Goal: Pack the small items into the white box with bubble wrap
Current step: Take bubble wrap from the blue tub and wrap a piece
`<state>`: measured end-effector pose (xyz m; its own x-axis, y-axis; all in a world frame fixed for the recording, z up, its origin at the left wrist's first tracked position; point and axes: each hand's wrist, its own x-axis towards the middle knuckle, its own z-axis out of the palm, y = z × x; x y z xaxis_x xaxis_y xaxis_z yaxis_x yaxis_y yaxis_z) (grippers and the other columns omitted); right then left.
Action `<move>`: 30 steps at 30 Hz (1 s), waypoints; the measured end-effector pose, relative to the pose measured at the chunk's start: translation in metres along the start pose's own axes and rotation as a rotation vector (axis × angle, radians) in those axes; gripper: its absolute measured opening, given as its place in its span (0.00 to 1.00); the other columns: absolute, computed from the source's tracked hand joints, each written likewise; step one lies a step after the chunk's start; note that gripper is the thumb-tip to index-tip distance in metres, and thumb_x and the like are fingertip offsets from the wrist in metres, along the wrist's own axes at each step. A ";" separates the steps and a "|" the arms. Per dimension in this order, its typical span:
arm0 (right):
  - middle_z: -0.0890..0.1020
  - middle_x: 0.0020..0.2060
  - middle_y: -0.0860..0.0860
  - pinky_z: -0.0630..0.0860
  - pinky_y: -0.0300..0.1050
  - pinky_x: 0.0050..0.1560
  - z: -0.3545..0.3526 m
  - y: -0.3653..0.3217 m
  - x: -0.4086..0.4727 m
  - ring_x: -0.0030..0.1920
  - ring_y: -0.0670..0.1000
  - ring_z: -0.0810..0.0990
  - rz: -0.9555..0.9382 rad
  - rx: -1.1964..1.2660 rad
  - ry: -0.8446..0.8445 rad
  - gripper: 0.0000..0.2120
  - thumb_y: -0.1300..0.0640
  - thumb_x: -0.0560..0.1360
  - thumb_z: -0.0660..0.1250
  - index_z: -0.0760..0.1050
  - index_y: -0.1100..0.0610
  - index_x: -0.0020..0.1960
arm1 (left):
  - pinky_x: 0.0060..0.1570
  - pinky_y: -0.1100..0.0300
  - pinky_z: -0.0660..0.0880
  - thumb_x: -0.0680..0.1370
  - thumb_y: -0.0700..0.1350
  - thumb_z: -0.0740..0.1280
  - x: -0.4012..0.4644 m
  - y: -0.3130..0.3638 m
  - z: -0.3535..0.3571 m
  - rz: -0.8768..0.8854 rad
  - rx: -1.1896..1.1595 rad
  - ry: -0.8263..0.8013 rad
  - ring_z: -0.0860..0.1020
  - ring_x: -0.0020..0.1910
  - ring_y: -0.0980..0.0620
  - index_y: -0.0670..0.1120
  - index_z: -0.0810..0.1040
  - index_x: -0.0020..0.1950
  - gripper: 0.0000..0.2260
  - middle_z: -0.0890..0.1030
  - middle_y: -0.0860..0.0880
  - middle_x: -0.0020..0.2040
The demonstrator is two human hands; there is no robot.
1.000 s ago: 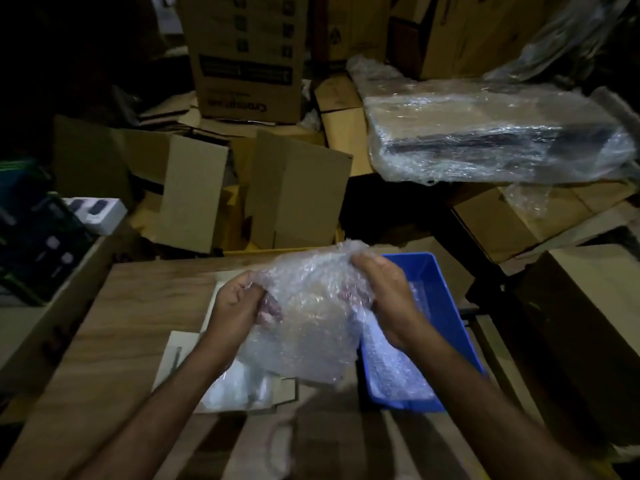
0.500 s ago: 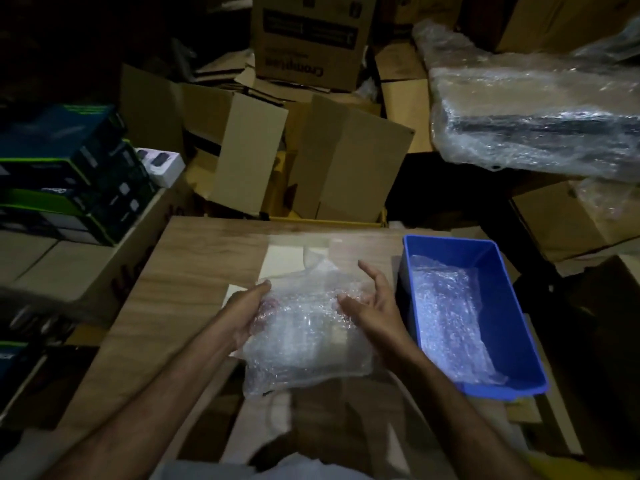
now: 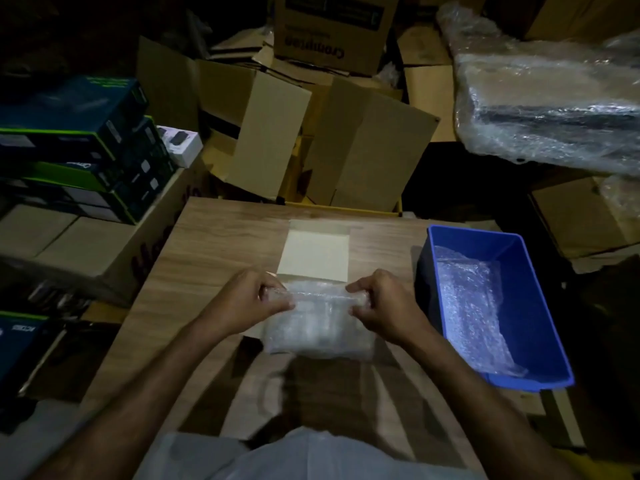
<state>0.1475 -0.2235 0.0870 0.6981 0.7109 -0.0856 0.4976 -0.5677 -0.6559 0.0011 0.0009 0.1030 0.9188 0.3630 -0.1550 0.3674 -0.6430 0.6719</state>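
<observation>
- The bubble wrap bundle (image 3: pixel 320 323) lies on the desk (image 3: pixel 214 244) just below the middle of the frame, its far edge rolled into a ridge between my two hands.
- My left hand (image 3: pixel 252 303) grips the left end of that ridge; my fingers (image 3: pixel 268 292) curl over the top of it with the thumb under, so the wrap is pinched between them.
- My right hand (image 3: pixel 384 306) does the same at the right end, fingers curled round the roll and closed on it.
- The rest of the bundle spreads toward me from the ridge, flat on the desk, below and between my knuckles.
- What is inside the wrap I cannot tell.
- The white box (image 3: pixel 315 252) lies just beyond the bundle, its near edge hidden under the wrap.
- A blue bin (image 3: pixel 540 306) stands at the right of the desk, with a loose sheet of bubble wrap (image 3: pixel 474 306) inside it.
- Open cardboard cartons (image 3: pixel 367 150) crowd the upper middle of the frame.
- Dark product boxes (image 3: pixel 79 147) are stacked at the upper left.
- A large plastic-wrapped package (image 3: pixel 547 109) sits in the upper right.
</observation>
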 end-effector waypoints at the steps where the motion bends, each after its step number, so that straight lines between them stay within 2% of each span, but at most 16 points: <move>1: 0.78 0.47 0.51 0.69 0.37 0.47 -0.004 -0.001 0.001 0.49 0.46 0.75 -0.037 -0.048 -0.007 0.07 0.52 0.71 0.77 0.82 0.45 0.48 | 0.44 0.56 0.80 0.72 0.55 0.77 0.000 0.000 -0.003 0.032 0.028 0.020 0.78 0.49 0.61 0.55 0.85 0.46 0.07 0.79 0.57 0.50; 2: 0.77 0.46 0.51 0.70 0.40 0.49 -0.009 0.000 0.003 0.52 0.47 0.73 -0.063 -0.041 -0.026 0.05 0.50 0.72 0.77 0.81 0.43 0.43 | 0.46 0.58 0.79 0.74 0.56 0.75 0.000 -0.003 -0.007 0.051 0.012 0.022 0.76 0.54 0.62 0.55 0.84 0.46 0.07 0.77 0.57 0.54; 4: 0.79 0.45 0.48 0.76 0.45 0.53 -0.025 -0.007 0.002 0.54 0.49 0.76 -0.038 0.221 -0.096 0.04 0.54 0.74 0.77 0.83 0.51 0.45 | 0.49 0.61 0.79 0.77 0.53 0.72 -0.004 0.000 -0.017 0.057 -0.237 0.000 0.78 0.59 0.60 0.54 0.83 0.50 0.05 0.80 0.56 0.59; 5: 0.82 0.44 0.51 0.78 0.44 0.54 -0.030 -0.011 0.001 0.53 0.50 0.80 0.022 0.415 -0.142 0.06 0.56 0.75 0.75 0.84 0.57 0.50 | 0.48 0.61 0.80 0.79 0.50 0.70 -0.007 0.002 -0.021 0.029 -0.411 -0.020 0.82 0.56 0.57 0.52 0.84 0.52 0.05 0.84 0.52 0.57; 7: 0.87 0.48 0.55 0.82 0.48 0.56 -0.027 -0.014 0.002 0.53 0.54 0.85 0.120 0.676 -0.167 0.11 0.54 0.78 0.72 0.82 0.61 0.56 | 0.45 0.61 0.81 0.80 0.46 0.68 -0.010 0.005 -0.022 -0.052 -0.648 -0.081 0.85 0.51 0.51 0.46 0.82 0.58 0.08 0.87 0.49 0.52; 10: 0.85 0.52 0.60 0.83 0.54 0.53 -0.009 -0.016 0.004 0.53 0.57 0.86 0.192 0.818 -0.050 0.14 0.54 0.78 0.72 0.78 0.60 0.59 | 0.44 0.60 0.82 0.78 0.40 0.71 -0.012 0.000 -0.012 -0.086 -0.725 -0.132 0.86 0.52 0.48 0.43 0.78 0.61 0.12 0.87 0.48 0.53; 13: 0.86 0.57 0.54 0.83 0.52 0.53 0.000 -0.017 0.000 0.56 0.55 0.86 0.256 0.973 -0.133 0.21 0.59 0.74 0.76 0.76 0.55 0.65 | 0.50 0.54 0.83 0.80 0.42 0.69 -0.012 -0.014 -0.005 -0.134 -0.796 -0.034 0.84 0.56 0.45 0.44 0.77 0.65 0.14 0.86 0.47 0.57; 15: 0.85 0.58 0.54 0.83 0.48 0.50 0.006 -0.014 -0.004 0.56 0.54 0.86 0.257 1.010 -0.151 0.22 0.62 0.74 0.76 0.75 0.55 0.66 | 0.58 0.47 0.81 0.79 0.46 0.71 -0.014 -0.021 -0.004 -0.155 -0.805 -0.047 0.83 0.59 0.47 0.47 0.75 0.68 0.18 0.84 0.48 0.61; 17: 0.85 0.58 0.55 0.83 0.46 0.47 0.014 -0.011 -0.008 0.55 0.53 0.86 0.271 1.009 -0.103 0.25 0.62 0.73 0.76 0.73 0.55 0.67 | 0.60 0.43 0.79 0.78 0.47 0.72 -0.015 -0.027 -0.002 -0.169 -0.805 -0.039 0.82 0.61 0.48 0.50 0.71 0.71 0.22 0.81 0.48 0.65; 19: 0.83 0.59 0.53 0.83 0.45 0.48 0.020 -0.009 -0.009 0.55 0.50 0.86 0.291 1.001 -0.068 0.33 0.61 0.72 0.77 0.66 0.51 0.72 | 0.56 0.47 0.81 0.77 0.46 0.73 -0.015 -0.030 -0.001 -0.200 -0.823 0.008 0.82 0.60 0.50 0.55 0.65 0.72 0.27 0.79 0.48 0.67; 21: 0.81 0.60 0.50 0.83 0.43 0.47 0.021 -0.009 -0.012 0.55 0.44 0.85 0.259 0.959 -0.046 0.40 0.63 0.72 0.77 0.59 0.45 0.75 | 0.56 0.51 0.81 0.77 0.45 0.73 -0.014 -0.036 0.000 -0.222 -0.826 0.020 0.80 0.63 0.50 0.64 0.60 0.73 0.32 0.76 0.49 0.69; 24: 0.78 0.64 0.50 0.83 0.45 0.51 0.020 -0.006 -0.020 0.60 0.45 0.83 0.131 0.925 -0.105 0.46 0.67 0.68 0.79 0.61 0.42 0.77 | 0.57 0.48 0.81 0.76 0.46 0.74 -0.017 -0.043 -0.003 -0.204 -0.812 -0.021 0.79 0.63 0.49 0.65 0.67 0.72 0.30 0.75 0.48 0.69; 26: 0.74 0.66 0.48 0.82 0.41 0.51 0.022 -0.010 -0.023 0.58 0.43 0.82 0.075 0.732 -0.212 0.42 0.67 0.66 0.81 0.70 0.45 0.73 | 0.57 0.49 0.81 0.72 0.44 0.78 -0.021 -0.045 -0.007 -0.178 -0.763 -0.129 0.78 0.63 0.49 0.61 0.74 0.70 0.29 0.74 0.51 0.70; 27: 0.73 0.65 0.48 0.82 0.39 0.50 0.026 -0.012 -0.021 0.55 0.43 0.81 0.075 0.551 -0.203 0.37 0.65 0.66 0.82 0.75 0.45 0.69 | 0.56 0.52 0.82 0.69 0.42 0.80 -0.023 -0.045 -0.009 -0.150 -0.696 -0.179 0.78 0.63 0.51 0.59 0.77 0.69 0.31 0.74 0.53 0.69; 28: 0.74 0.62 0.48 0.83 0.40 0.50 0.029 -0.014 -0.017 0.53 0.44 0.81 0.063 0.393 -0.148 0.29 0.63 0.66 0.81 0.79 0.46 0.64 | 0.55 0.56 0.82 0.67 0.41 0.82 -0.023 -0.045 -0.009 -0.127 -0.596 -0.195 0.78 0.62 0.53 0.57 0.79 0.66 0.30 0.75 0.55 0.67; 30: 0.80 0.52 0.48 0.83 0.45 0.49 0.036 -0.013 -0.009 0.51 0.46 0.81 -0.054 0.248 -0.050 0.09 0.60 0.70 0.78 0.86 0.53 0.50 | 0.52 0.61 0.80 0.68 0.46 0.81 -0.021 -0.046 -0.007 -0.058 -0.290 -0.132 0.78 0.59 0.57 0.55 0.83 0.58 0.19 0.78 0.56 0.60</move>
<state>0.1164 -0.2076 0.0687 0.6448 0.7603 -0.0787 0.3876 -0.4139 -0.8237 -0.0359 0.0279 0.0800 0.9152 0.2907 -0.2791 0.3810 -0.3982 0.8345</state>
